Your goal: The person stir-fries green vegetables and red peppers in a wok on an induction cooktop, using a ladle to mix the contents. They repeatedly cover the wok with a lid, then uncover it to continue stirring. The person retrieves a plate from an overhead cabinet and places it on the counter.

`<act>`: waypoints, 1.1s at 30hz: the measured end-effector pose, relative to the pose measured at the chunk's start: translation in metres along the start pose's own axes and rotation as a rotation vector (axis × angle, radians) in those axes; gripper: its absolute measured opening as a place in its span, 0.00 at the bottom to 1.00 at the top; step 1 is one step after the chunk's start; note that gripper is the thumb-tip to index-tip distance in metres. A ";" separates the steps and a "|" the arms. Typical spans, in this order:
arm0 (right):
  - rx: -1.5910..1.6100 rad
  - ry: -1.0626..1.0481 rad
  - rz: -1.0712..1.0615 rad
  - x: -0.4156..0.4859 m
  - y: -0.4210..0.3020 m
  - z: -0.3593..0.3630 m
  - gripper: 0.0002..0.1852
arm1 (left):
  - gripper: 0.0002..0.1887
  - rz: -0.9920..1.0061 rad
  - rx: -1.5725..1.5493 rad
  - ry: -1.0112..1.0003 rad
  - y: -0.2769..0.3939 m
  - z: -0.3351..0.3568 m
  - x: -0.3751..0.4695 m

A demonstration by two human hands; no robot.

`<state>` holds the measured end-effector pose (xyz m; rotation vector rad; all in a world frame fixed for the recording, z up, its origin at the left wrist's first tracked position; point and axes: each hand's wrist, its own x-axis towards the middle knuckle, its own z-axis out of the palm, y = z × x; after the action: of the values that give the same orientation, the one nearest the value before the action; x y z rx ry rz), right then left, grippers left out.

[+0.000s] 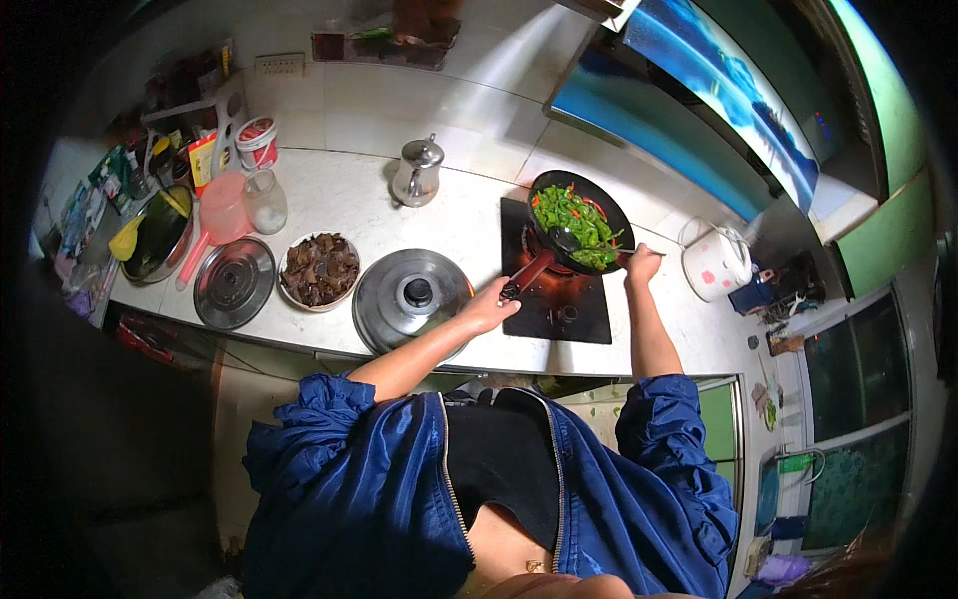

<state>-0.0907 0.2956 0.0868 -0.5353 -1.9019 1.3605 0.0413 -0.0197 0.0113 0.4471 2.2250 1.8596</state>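
My left hand [494, 305] grips the reddish-brown handle [533, 271] of a black wok [620, 206], which sits tilted over a glowing black electric cooktop [520, 322]. Sliced green peppers [557, 207] with some red pieces fill much of the wok. In my right hand [642, 266] is the thin handle of a ladle [565, 238], its dark bowl resting among the peppers. Close to my left forearm lies a round metal lid [389, 299] with a black knob, partly covered by that arm.
Left of the lid stand a bowl of dark wood-ear-like pieces [322, 269], another metal lid [234, 284], a pink dipper [223, 210] and a glass jar [266, 201]. A metal pot [418, 174] stands by the wall. Right of the wok is a white lidded container [715, 262]; a range hood [658, 142] overhangs.
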 end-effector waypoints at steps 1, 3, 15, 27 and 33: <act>-0.064 0.032 -0.047 -0.008 -0.005 -0.001 0.11 | 0.35 -0.030 0.012 0.006 0.002 0.001 -0.001; 0.172 -0.042 0.069 -0.008 -0.020 -0.015 0.11 | 0.35 -0.006 -0.001 0.010 0.006 0.001 -0.002; 0.222 0.034 -0.185 -0.014 -0.015 -0.044 0.09 | 0.33 -0.012 -0.047 0.011 0.005 0.007 0.000; -0.369 0.070 -0.215 -0.011 -0.010 -0.046 0.07 | 0.35 -0.160 -0.285 -0.059 0.011 0.000 -0.003; -0.057 0.091 -0.337 0.004 0.008 -0.033 0.07 | 0.33 -0.275 -0.473 -0.012 0.014 -0.001 -0.004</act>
<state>-0.0689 0.3226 0.0867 -0.2819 -1.8613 1.0493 0.0460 -0.0201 0.0253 0.0639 1.6513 2.1188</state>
